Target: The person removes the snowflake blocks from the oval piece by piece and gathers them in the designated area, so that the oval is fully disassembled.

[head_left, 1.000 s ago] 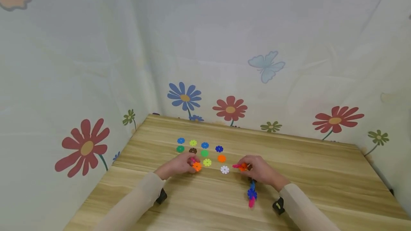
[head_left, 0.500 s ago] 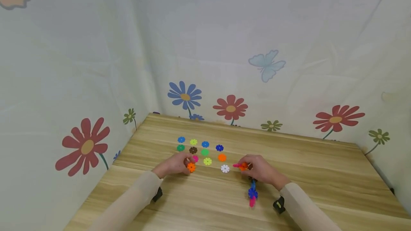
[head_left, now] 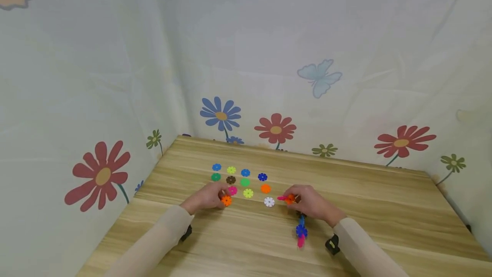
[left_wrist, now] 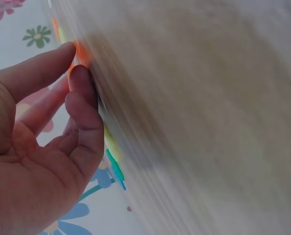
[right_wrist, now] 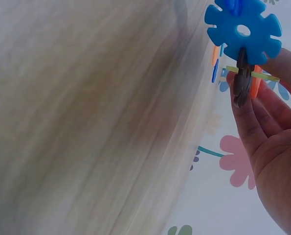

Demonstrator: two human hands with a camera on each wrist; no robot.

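Orange disc [head_left: 226, 200] is being pinched between the thumb and fingers of the left hand [head_left: 203, 197], sitting at that hand's 3 o'clock, with 12 pointing toward the flowered backdrop [head_left: 365, 76]. A pink disc [head_left: 232, 190] is lying just beside those fingertips, at the pinched disc's 1 o'clock, and a brown disc [head_left: 230, 180] is resting beyond it, nearer 12. A yellow disc [head_left: 248, 193] is lying between 2 and 3 o'clock, and a light-green disc [head_left: 245, 182] between 1 and 2. At 11 o'clock a dark-green disc [head_left: 216, 177] is sitting, with a blue disc [head_left: 217, 167] just behind it. A white disc [head_left: 269, 201] is lying at 3 o'clock, and a navy disc [head_left: 262, 176] is resting at 2.

Well apart, also at the pinched disc's 3 o'clock, the right hand [head_left: 310, 203] is gripping a chain [head_left: 301, 231] of joined discs. A pink piece [head_left: 282, 198] is poking out at this hand's 9 o'clock, while the chain is trailing between 6 and 7. On the right wrist camera, a sky-blue piece [right_wrist: 233, 36] is joining a brown piece [right_wrist: 242, 88] seen edge-on. Everything loose is lying on a wood-grain table [head_left: 384, 208].
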